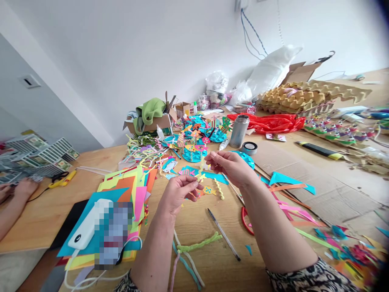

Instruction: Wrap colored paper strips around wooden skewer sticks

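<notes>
- left hand (180,192): fingers pinching a pale yellow strand (201,163)
- right hand (233,167): fingers closed on the strand's upper part
- strand between both hands, above the table (194,221), beyond a pen (224,234)

Open metal flask (239,133) near red plastic bag (273,123), stacked egg trays (287,98) behind, white power bank (86,230) at left
</notes>
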`<state>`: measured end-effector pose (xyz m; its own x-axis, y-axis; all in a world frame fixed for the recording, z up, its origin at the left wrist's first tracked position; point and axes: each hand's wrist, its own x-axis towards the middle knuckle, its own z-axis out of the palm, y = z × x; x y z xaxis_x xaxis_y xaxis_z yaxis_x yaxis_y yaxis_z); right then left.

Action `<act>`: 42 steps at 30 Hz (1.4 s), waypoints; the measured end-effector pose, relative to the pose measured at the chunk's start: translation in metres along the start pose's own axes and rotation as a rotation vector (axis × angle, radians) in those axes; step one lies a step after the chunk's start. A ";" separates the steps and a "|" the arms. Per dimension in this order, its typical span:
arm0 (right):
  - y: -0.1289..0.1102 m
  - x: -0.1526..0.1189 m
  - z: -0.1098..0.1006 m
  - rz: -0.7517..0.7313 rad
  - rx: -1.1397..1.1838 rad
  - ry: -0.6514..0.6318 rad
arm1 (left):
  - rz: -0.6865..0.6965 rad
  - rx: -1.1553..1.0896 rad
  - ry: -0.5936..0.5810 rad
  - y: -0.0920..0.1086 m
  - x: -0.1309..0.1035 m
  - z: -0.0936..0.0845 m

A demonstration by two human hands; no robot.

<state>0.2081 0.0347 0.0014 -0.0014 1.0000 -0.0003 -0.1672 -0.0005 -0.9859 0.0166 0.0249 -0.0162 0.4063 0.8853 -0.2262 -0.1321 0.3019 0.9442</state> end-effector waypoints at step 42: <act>0.024 -0.008 0.058 0.076 -0.104 -0.136 | 0.352 -0.168 0.405 -0.010 0.018 -0.003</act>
<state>0.1473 0.0267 -0.0122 -0.1448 0.9876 -0.0602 -0.0584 -0.0692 -0.9959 0.0229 0.0390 -0.0299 -0.0641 0.9979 -0.0093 -0.3527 -0.0140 0.9356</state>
